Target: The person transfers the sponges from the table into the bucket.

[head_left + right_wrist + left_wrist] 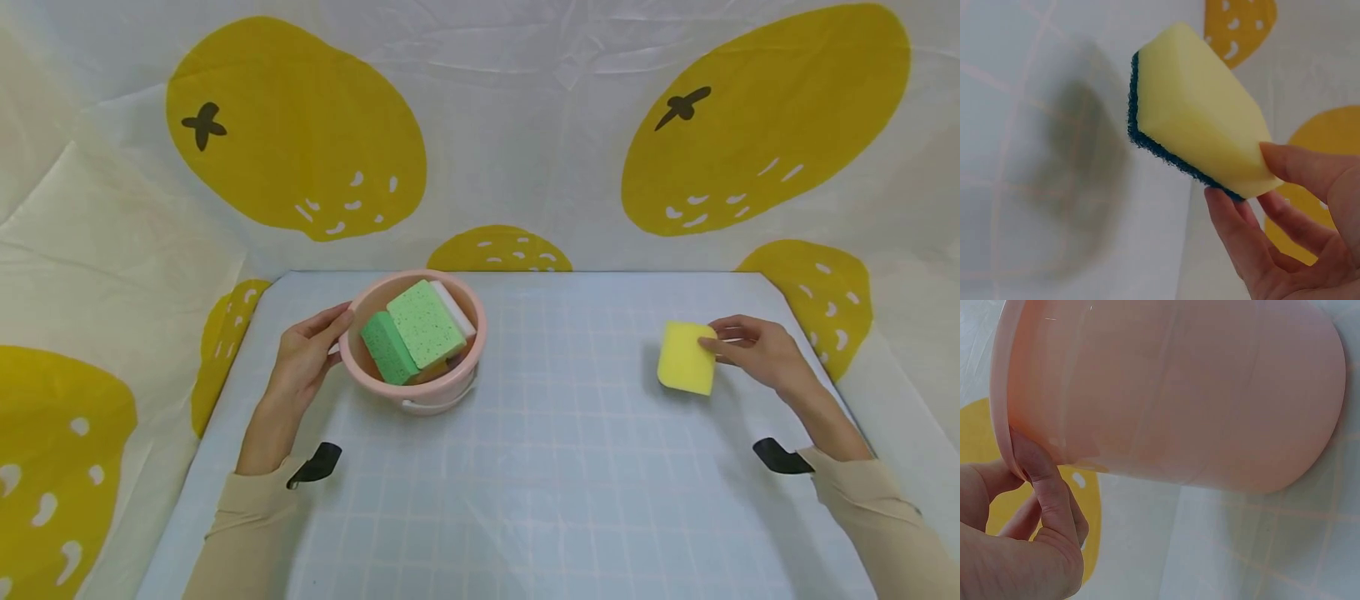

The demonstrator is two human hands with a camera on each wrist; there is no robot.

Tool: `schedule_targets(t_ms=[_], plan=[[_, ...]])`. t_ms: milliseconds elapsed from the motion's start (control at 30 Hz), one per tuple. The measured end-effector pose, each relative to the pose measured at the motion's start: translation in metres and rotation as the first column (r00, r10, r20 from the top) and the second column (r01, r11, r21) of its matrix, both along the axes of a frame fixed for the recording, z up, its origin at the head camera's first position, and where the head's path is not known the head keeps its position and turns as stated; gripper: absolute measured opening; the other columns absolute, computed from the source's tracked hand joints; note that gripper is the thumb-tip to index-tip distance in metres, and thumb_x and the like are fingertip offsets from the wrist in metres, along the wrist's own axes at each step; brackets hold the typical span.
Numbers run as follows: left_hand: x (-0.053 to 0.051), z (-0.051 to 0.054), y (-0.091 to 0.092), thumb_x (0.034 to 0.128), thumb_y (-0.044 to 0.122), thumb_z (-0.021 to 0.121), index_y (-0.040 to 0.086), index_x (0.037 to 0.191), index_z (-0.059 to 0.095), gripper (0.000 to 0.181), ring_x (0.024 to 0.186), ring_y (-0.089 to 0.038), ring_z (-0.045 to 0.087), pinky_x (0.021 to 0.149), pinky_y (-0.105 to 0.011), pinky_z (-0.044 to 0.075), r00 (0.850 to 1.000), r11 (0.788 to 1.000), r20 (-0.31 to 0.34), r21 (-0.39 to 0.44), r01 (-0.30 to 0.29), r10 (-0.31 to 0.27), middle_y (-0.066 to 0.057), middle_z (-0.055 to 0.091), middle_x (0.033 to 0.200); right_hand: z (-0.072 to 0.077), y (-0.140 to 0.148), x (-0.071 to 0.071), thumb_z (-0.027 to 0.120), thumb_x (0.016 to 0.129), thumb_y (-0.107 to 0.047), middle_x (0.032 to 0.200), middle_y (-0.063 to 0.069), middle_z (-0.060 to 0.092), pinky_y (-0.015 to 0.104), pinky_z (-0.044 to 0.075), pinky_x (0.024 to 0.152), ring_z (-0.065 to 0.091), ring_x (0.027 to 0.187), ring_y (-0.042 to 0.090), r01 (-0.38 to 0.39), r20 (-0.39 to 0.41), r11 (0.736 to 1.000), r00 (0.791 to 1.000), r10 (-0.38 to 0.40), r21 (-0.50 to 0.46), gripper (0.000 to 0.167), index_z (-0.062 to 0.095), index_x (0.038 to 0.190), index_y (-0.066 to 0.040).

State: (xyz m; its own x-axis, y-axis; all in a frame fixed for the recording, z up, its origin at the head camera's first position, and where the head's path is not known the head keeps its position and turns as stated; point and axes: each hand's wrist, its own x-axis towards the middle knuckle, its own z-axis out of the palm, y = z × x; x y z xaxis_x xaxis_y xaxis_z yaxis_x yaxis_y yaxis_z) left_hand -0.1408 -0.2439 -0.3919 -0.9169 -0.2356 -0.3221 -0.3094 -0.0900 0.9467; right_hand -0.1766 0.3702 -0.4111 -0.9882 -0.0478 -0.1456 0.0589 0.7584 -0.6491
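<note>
My left hand pinches the left rim of a pink bucket, which stands upright on the table. In the left wrist view the thumb and fingers grip that rim. Inside the bucket lie a light green speckled sponge, a darker green sponge and a white one; whatever is beneath them is mostly hidden. Over on the right, my right hand holds a yellow sponge by its edge, above the table. A dark green scouring layer covers its underside in the right wrist view.
The table has a pale blue cloth with a light grid. A white handle hangs at the bucket's front. Behind and at the sides rise pale sheets printed with large yellow fruit.
</note>
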Motion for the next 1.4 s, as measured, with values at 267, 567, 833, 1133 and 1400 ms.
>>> schedule_targets(t_ms=[267, 567, 833, 1133, 1400], plan=[[-0.001, 0.0, 0.0, 0.0895, 0.044, 0.077, 0.014, 0.147, 0.058, 0.067, 0.122, -0.015, 0.055, 0.083, -0.018, 0.057, 1.0, 1.0, 0.013, -0.011, -0.004, 0.005, -0.003, 0.056, 0.146, 0.017, -0.017, -0.007, 0.068, 0.099, -0.044, 0.131, 0.032, 0.058, 0.01, 0.053, 0.072, 0.066, 0.107, 0.039, -0.025, -0.03, 1.0, 0.999, 0.025, -0.005, 0.066, 0.053, 0.139, 0.006], [-0.001, 0.0, 0.001, 0.0908, 0.044, 0.076, 0.014, 0.147, 0.058, 0.066, 0.124, -0.016, 0.055, 0.083, -0.017, 0.057, 1.0, 1.0, 0.01, -0.02, -0.005, 0.006, -0.004, 0.054, 0.148, 0.039, -0.039, -0.014, 0.069, 0.098, -0.046, 0.129, 0.027, 0.06, 0.007, 0.049, 0.071, 0.067, 0.092, 0.012, -0.043, -0.036, 0.999, 0.998, 0.042, -0.024, 0.063, 0.057, 0.137, 0.002], [0.0, 0.0, 0.001, 0.0907, 0.043, 0.076, 0.014, 0.147, 0.058, 0.066, 0.121, -0.015, 0.056, 0.083, -0.018, 0.057, 1.0, 1.0, 0.008, -0.017, -0.001, 0.002, -0.003, 0.055, 0.146, 0.059, -0.06, -0.019, 0.071, 0.095, -0.049, 0.129, 0.023, 0.063, 0.011, 0.049, 0.074, 0.068, 0.097, 0.017, -0.075, -0.061, 0.997, 0.995, 0.073, -0.028, 0.063, 0.06, 0.136, -0.002], [0.0, 0.0, 0.0, 0.0902, 0.042, 0.077, 0.013, 0.146, 0.059, 0.065, 0.116, -0.012, 0.059, 0.082, -0.018, 0.057, 1.0, 1.0, 0.0, -0.003, -0.003, 0.003, -0.003, 0.057, 0.143, 0.082, -0.087, -0.025, 0.071, 0.095, -0.049, 0.129, 0.018, 0.064, 0.021, 0.049, 0.083, 0.064, 0.107, 0.028, -0.125, -0.095, 0.991, 0.988, 0.12, -0.041, 0.06, 0.061, 0.136, -0.006], [0.0, 0.0, -0.001, 0.0919, 0.039, 0.077, 0.011, 0.145, 0.06, 0.062, 0.114, -0.012, 0.059, 0.081, -0.018, 0.057, 1.0, 1.0, -0.01, -0.006, 0.003, -0.003, -0.004, 0.057, 0.141, 0.098, -0.108, -0.03, 0.073, 0.094, -0.048, 0.128, 0.016, 0.065, 0.012, 0.05, 0.077, 0.065, 0.097, 0.014, -0.155, -0.105, 0.985, 0.984, 0.146, -0.079, 0.059, 0.062, 0.135, -0.006]])
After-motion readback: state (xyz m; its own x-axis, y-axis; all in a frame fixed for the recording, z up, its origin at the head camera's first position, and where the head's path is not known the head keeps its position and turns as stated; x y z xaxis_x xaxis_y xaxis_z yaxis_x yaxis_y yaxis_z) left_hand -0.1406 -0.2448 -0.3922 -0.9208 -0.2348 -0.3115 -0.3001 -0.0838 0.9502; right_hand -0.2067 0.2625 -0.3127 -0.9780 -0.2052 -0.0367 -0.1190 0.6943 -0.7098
